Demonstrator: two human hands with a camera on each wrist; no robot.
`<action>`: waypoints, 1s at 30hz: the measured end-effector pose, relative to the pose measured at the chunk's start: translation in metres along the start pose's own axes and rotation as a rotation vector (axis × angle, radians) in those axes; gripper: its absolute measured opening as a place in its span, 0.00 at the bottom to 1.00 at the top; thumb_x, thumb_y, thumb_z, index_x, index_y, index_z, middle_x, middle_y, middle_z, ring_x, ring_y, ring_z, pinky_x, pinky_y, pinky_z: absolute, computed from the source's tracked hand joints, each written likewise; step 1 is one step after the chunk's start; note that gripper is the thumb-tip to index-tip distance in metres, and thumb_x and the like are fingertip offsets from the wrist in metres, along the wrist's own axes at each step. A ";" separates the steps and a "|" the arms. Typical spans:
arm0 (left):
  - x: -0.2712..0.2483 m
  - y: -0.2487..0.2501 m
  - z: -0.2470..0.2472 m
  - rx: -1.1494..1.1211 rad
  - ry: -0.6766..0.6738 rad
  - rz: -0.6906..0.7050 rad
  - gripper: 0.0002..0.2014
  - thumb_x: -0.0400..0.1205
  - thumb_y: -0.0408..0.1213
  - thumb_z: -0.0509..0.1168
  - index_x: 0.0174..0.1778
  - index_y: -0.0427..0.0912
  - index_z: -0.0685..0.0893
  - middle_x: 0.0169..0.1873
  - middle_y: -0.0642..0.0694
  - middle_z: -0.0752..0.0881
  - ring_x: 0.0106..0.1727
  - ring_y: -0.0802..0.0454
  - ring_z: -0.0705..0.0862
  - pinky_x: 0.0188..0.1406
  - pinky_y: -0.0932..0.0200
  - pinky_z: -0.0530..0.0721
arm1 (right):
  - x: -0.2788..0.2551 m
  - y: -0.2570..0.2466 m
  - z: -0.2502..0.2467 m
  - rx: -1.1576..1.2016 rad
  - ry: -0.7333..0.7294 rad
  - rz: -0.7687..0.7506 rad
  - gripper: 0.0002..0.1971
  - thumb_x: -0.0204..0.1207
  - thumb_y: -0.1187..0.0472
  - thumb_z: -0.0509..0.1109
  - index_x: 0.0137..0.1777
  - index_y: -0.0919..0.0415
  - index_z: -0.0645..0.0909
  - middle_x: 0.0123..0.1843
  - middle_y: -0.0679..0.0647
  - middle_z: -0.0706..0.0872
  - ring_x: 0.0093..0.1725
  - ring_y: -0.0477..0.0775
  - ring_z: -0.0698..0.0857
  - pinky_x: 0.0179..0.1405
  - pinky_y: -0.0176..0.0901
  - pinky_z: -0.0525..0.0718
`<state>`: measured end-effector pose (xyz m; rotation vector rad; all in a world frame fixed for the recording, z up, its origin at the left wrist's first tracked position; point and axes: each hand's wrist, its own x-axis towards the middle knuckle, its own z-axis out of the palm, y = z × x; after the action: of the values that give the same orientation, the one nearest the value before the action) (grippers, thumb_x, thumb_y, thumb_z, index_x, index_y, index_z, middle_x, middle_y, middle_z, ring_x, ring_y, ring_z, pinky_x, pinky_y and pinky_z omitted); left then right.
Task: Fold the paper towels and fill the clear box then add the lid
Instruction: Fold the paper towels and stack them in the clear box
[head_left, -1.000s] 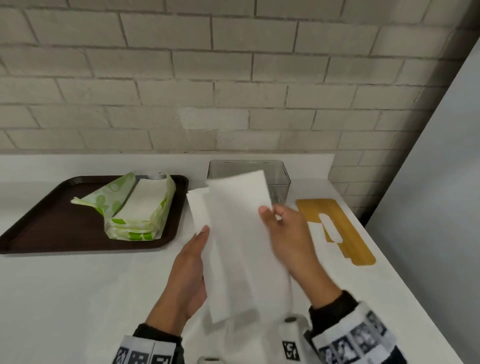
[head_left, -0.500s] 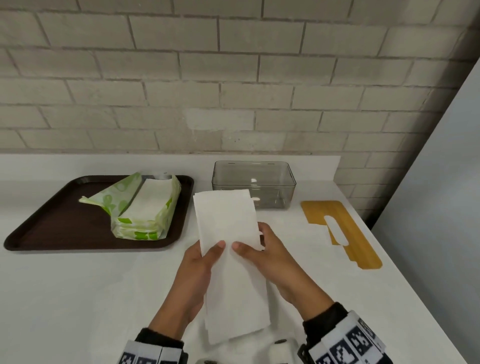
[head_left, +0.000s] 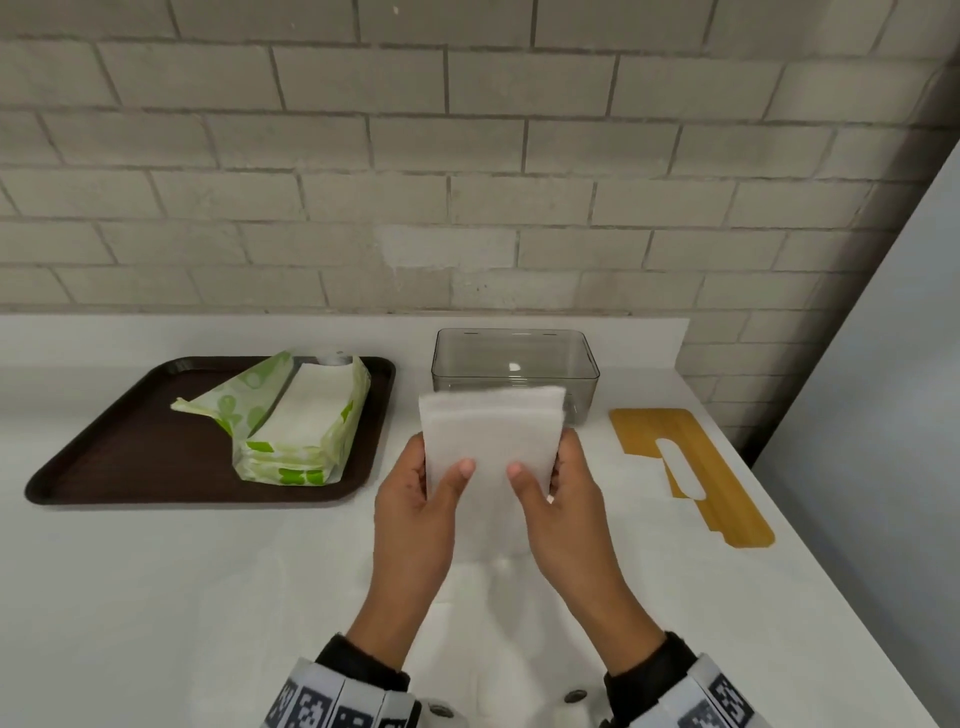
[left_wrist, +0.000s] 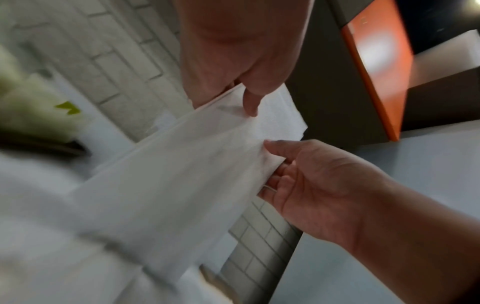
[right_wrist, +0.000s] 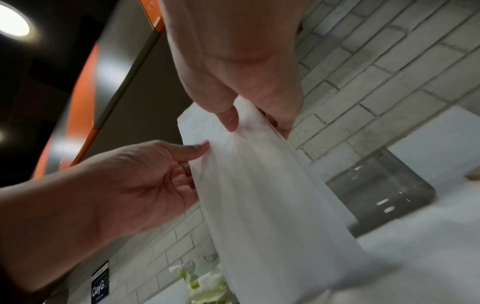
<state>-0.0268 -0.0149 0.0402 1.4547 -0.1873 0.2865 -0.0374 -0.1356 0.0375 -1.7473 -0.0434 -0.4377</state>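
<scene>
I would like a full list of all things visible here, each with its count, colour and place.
paper towel: one, white, folded, held up over the counter in front of the box
box: one, clear grey, no towels inside, at the back of the counter by the wall
lid: one, yellow-brown with a slot, flat on the counter right of the box
pack: one, green and white, open, holding white towels, on the tray
tray: one, dark brown, on the left of the counter
counter: one, white
wall: grey brick, behind
left hand: grips the towel's left edge
right hand: grips its right edge
</scene>
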 end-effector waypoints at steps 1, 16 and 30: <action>-0.002 -0.006 0.000 0.013 0.002 -0.024 0.16 0.79 0.30 0.68 0.54 0.57 0.80 0.48 0.57 0.89 0.51 0.61 0.87 0.42 0.70 0.84 | -0.002 0.004 0.000 -0.016 -0.021 0.040 0.15 0.80 0.58 0.66 0.60 0.41 0.66 0.56 0.42 0.80 0.53 0.36 0.82 0.45 0.24 0.82; 0.024 0.000 -0.049 -0.061 0.119 -0.096 0.14 0.71 0.26 0.73 0.46 0.49 0.83 0.44 0.50 0.89 0.47 0.51 0.86 0.47 0.56 0.85 | 0.009 0.013 -0.056 -0.212 -0.345 0.343 0.08 0.68 0.68 0.78 0.47 0.61 0.88 0.46 0.53 0.92 0.47 0.51 0.90 0.49 0.41 0.87; 0.004 -0.042 -0.037 0.383 -0.060 -0.359 0.16 0.80 0.22 0.62 0.44 0.52 0.79 0.47 0.51 0.83 0.49 0.50 0.81 0.42 0.62 0.77 | 0.004 0.042 -0.055 0.140 0.095 0.470 0.13 0.77 0.76 0.63 0.52 0.58 0.80 0.49 0.53 0.86 0.49 0.50 0.84 0.43 0.36 0.79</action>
<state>-0.0123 0.0188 -0.0025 1.8436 0.0875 -0.0182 -0.0369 -0.1980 0.0080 -1.5350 0.3888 -0.1664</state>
